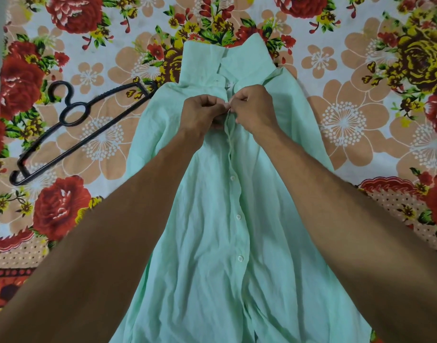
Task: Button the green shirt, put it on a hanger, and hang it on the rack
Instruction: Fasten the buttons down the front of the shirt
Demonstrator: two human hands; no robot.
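Both hands (pixel 229 112) pinched, seemingly on a button, at green shirt (pixel 212 231) placket.

One mint-green shirt (pixel 212 219) is lying on one floral bedsheet (pixel 361 95). Three white buttons are showing down its front: the first (pixel 232 178), the second (pixel 238 216), the third (pixel 240 258). One black hanger (pixel 71 125) is lying beside it. Two hands, left (pixel 202 112) and right (pixel 253 108), are showing.

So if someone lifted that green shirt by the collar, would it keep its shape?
Probably not. The shirt lies creased and rumpled, so it is likely thin, floppy and light. The hanger looks rigid by contrast.
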